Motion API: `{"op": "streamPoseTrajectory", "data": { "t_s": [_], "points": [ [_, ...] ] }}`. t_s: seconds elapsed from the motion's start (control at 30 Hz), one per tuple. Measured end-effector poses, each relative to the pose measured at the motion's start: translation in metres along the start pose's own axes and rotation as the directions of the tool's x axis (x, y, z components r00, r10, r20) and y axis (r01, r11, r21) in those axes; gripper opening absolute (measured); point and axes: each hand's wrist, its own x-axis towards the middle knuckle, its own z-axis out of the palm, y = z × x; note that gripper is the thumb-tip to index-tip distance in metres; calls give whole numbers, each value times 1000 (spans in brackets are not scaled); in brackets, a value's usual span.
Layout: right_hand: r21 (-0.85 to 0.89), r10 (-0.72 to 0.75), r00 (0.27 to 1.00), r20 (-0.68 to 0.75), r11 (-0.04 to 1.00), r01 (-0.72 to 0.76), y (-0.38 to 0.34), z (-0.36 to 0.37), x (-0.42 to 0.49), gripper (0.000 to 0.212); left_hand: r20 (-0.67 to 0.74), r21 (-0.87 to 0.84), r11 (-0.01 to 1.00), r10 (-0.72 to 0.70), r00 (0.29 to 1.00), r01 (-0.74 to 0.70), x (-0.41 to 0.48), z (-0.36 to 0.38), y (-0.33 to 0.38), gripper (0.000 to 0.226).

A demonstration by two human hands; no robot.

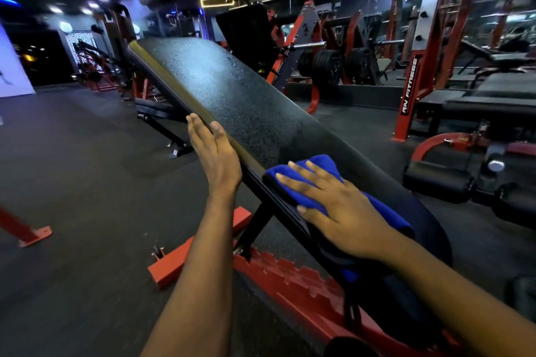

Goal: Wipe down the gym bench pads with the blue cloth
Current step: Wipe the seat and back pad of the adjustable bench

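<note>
Blue cloth point(301, 182) lies on lower incline pad point(232, 90), R hand point(333, 206) flat on it, fingers spread. L hand point(213, 151) braces pad's side edge, fingers straight, together. Cloth's near end hidden under my forearm.

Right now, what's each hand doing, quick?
Left hand: open, straight fingers resting on the bench pad edge.
Right hand: open, pressing the blue cloth flat on the pad.

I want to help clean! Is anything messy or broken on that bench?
Nothing looks broken. The slanted black padded bench back is covered in tiny pale speckles, maybe spray droplets, above the folded blue cloth under the right hand; that part looks unwiped.
</note>
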Motion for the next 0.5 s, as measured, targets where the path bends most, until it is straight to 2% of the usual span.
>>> {"op": "streamPoseTrajectory", "data": {
  "t_s": [0.13,0.23,0.33,0.5],
  "points": [
    [-85,120,993,-12,989,-121,-19,5,41,60,-13,-33,999,20,1000,-21,3,-11,-2,49],
    [-155,53,998,-24,986,-56,-27,10,2,58,-24,-48,997,53,998,-54,5,-18,-4,47],
    [-217,10,1000,2,976,-9,-31,11,-38,64,-23,-69,995,64,998,-66,5,-20,-7,48],
    [-155,48,999,16,987,-45,-34,6,34,59,-22,-129,990,51,998,-53,8,-23,-9,54]
  ]
}}
